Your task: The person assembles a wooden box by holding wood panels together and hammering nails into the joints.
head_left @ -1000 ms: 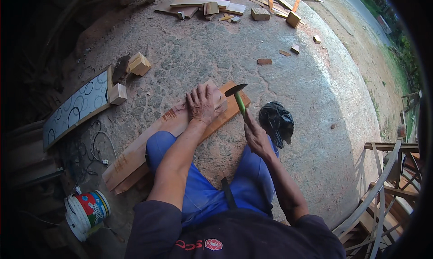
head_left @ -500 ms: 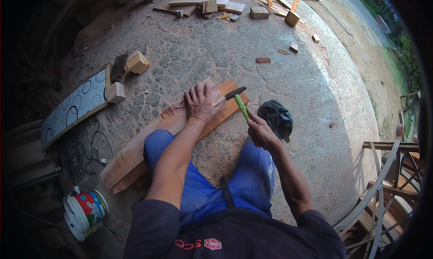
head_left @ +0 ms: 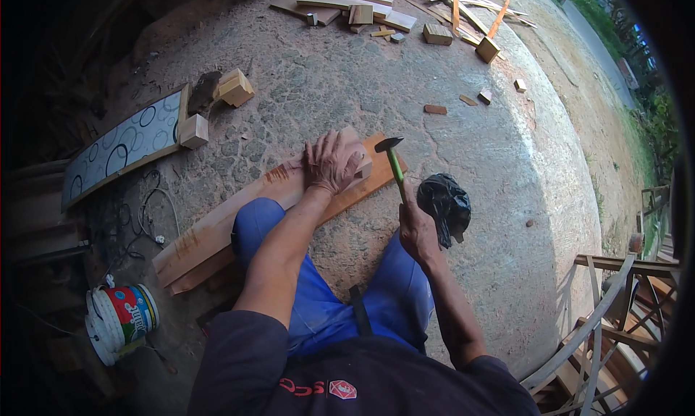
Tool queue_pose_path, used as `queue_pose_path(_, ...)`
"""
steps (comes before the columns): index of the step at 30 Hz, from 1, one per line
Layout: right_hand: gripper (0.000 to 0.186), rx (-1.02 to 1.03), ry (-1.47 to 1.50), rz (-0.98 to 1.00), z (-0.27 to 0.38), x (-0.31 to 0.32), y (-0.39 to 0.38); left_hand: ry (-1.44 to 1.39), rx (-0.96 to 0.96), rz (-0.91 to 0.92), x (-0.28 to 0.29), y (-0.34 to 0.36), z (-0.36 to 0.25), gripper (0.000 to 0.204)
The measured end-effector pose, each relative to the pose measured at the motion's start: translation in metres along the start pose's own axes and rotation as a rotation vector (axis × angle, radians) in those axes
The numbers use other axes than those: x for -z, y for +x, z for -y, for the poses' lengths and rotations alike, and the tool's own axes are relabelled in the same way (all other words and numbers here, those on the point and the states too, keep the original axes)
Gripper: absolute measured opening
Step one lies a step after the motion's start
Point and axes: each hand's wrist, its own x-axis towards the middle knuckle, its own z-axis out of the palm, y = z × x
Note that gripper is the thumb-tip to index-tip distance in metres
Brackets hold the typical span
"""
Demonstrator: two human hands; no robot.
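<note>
My left hand lies on top of a pale wooden beam, fingers spread over its upper end. The beam slants from the middle toward the lower left, past my left knee. Under and beside it runs a browner plank. My right hand is closed round the green handle of a hammer. Its dark head is over the upper end of the brown plank, right of the beam's end; I cannot tell whether they touch. A black plastic bag is just right of my right hand.
Wooden offcuts and strips are heaped on the concrete at the far side. A ring-patterned panel stands at left beside wood blocks. A paint bucket and cables are lower left. Wooden frames fill the lower right.
The hammer has swung: its head now lies crosswise to a more upright handle, and my right hand is lower. My left hand stays on the beam. The whole view has shifted slightly.
</note>
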Motion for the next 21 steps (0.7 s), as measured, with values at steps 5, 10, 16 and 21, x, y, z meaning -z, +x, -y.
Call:
queue_pose_path(5, 0.067, 0.129, -0.036, -0.033, -0.003, -0.005, -0.006, 0.0, 0.129, -0.083, -0.013, 0.004, -0.003, 0.052)
queue_pose_path(10, 0.076, 0.277, -0.068, -0.076, 0.065, 0.05, 0.021, 0.014, 0.149, -0.079, -0.017, 0.001, -0.001, 0.051)
queue_pose_path(16, 0.032, 0.436, 0.924, -0.557, 0.121, 0.136, 0.02, -0.022, 0.156, -0.102, -0.014, -0.004, 0.001, 0.051)
queue_pose_path(21, 0.07, -0.01, -0.115, 0.181, -0.017, 0.007, -0.003, -0.126, 0.16, 0.048, -0.005, 0.013, -0.035, 0.065)
